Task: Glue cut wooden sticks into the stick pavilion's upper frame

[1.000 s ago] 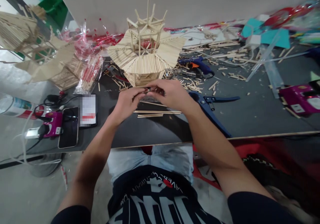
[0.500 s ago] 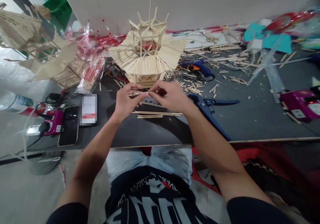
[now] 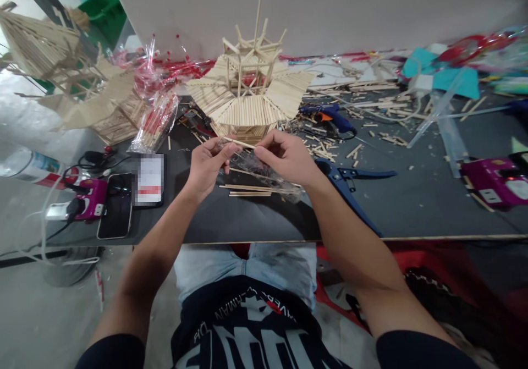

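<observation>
Left hand (image 3: 209, 163) and right hand (image 3: 285, 155) pinch a slim, pale wooden stick (image 3: 244, 144) between them, probably steadying it, in front of the tiered, stick-built model (image 3: 247, 110); thin loose sticks (image 3: 249, 194) lie near, presumably for easy reach.

A pale wall (image 3: 355, 14) backs the dark table (image 3: 416, 209) above grey floor (image 3: 53, 319)

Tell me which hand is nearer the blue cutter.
Right. The right hand is just to the left of the blue cutter, with a small gap between; the left hand is farther left, beyond the right hand.
</observation>
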`<state>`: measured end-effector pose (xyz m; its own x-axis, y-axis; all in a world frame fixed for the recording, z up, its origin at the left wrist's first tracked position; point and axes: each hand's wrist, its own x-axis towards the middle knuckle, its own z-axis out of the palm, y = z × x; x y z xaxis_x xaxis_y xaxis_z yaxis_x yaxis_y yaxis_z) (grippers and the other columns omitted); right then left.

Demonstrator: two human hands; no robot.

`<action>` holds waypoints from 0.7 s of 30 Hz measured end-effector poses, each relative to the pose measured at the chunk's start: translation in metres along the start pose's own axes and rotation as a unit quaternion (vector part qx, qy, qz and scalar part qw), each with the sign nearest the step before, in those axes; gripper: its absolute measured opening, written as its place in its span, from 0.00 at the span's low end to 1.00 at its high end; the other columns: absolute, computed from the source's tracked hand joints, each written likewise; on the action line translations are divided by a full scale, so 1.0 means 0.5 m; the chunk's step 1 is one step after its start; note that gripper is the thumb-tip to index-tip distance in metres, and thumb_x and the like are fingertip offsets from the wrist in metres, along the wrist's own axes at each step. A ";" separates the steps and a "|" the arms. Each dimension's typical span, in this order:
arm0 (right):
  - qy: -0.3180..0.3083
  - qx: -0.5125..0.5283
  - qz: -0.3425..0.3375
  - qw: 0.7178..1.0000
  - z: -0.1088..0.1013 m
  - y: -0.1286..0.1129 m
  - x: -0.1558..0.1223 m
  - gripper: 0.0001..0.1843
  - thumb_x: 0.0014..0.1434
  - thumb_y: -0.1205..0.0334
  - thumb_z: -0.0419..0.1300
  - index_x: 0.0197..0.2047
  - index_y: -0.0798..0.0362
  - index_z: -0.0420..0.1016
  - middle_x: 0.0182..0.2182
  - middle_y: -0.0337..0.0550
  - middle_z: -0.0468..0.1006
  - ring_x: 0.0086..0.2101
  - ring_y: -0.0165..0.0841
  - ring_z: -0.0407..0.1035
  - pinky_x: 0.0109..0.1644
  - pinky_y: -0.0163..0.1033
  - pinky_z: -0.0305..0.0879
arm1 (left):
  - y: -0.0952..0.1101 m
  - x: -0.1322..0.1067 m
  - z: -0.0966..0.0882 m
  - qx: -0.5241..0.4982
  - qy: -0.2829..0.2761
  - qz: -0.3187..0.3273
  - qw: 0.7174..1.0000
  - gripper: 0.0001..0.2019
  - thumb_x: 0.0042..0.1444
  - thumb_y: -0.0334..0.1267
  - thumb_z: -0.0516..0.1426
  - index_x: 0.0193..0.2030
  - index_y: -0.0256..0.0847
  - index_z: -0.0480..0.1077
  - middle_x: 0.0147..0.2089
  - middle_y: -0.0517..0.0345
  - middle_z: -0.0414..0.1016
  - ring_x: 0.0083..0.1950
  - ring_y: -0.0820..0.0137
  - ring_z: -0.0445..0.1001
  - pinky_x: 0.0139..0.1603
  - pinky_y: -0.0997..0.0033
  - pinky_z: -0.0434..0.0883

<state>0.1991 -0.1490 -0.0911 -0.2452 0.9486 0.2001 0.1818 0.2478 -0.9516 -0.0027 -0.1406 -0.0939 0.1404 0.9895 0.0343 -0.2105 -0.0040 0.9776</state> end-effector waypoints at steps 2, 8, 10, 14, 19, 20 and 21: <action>0.009 0.015 0.001 1.000 0.004 0.004 0.001 0.13 0.62 0.49 0.64 0.34 0.48 0.69 0.25 0.38 0.75 0.24 0.30 0.69 0.30 0.41 0.66 | 0.001 -0.002 0.002 -0.005 0.007 -0.002 1.000 0.19 0.47 0.51 0.71 0.41 0.42 0.79 0.33 0.58 0.78 0.23 0.81 0.62 0.18 0.78 0.65; 0.019 0.043 -0.004 0.999 0.015 0.001 0.001 0.15 0.60 0.48 0.66 0.32 0.47 0.68 0.23 0.36 0.72 0.23 0.30 0.68 0.30 0.40 0.66 | 0.006 -0.003 0.001 -0.009 0.040 -0.004 0.999 0.21 0.43 0.53 0.72 0.41 0.43 0.80 0.30 0.60 0.75 0.22 0.81 0.61 0.17 0.78 0.64; 0.022 0.043 -0.004 0.999 0.016 0.001 0.002 0.16 0.60 0.47 0.66 0.32 0.47 0.68 0.23 0.36 0.73 0.23 0.30 0.68 0.29 0.40 0.66 | 0.008 -0.003 0.001 -0.022 0.034 0.000 0.999 0.21 0.44 0.52 0.72 0.41 0.42 0.80 0.30 0.61 0.75 0.22 0.81 0.60 0.17 0.78 0.64; 0.033 0.048 0.007 0.998 0.015 0.005 0.003 0.19 0.59 0.43 0.66 0.32 0.48 0.68 0.26 0.38 0.76 0.23 0.29 0.68 0.30 0.40 0.67 | 0.011 -0.005 0.002 -0.040 0.022 0.008 0.999 0.19 0.47 0.51 0.71 0.40 0.42 0.78 0.33 0.59 0.76 0.23 0.82 0.61 0.17 0.79 0.64; 0.023 0.028 0.024 0.999 0.014 0.009 0.002 0.18 0.58 0.43 0.67 0.32 0.47 0.69 0.26 0.38 0.76 0.25 0.31 0.69 0.30 0.41 0.67 | 0.008 -0.003 0.002 -0.041 0.033 0.011 0.999 0.21 0.47 0.53 0.70 0.42 0.42 0.78 0.34 0.60 0.76 0.23 0.81 0.61 0.17 0.78 0.65; 0.015 0.016 0.025 0.999 0.014 0.009 0.001 0.18 0.58 0.44 0.67 0.32 0.48 0.70 0.25 0.38 0.76 0.24 0.31 0.68 0.30 0.41 0.66 | 0.006 -0.003 0.001 -0.038 0.035 0.016 0.999 0.21 0.47 0.53 0.70 0.42 0.42 0.78 0.34 0.60 0.76 0.23 0.81 0.61 0.17 0.77 0.65; 0.009 0.003 0.026 1.000 0.014 0.008 0.000 0.17 0.58 0.45 0.67 0.31 0.48 0.71 0.24 0.38 0.75 0.24 0.31 0.67 0.29 0.40 0.64 | 0.004 -0.002 0.001 -0.031 0.037 0.021 0.999 0.21 0.47 0.54 0.70 0.42 0.42 0.79 0.33 0.61 0.75 0.23 0.81 0.61 0.17 0.77 0.65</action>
<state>0.1930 -0.1494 -0.0965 -0.2178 0.9638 0.1540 0.1879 0.1963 -0.9624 -0.0029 -0.1418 -0.0918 0.0592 0.9966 0.0567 -0.2754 -0.0383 0.9606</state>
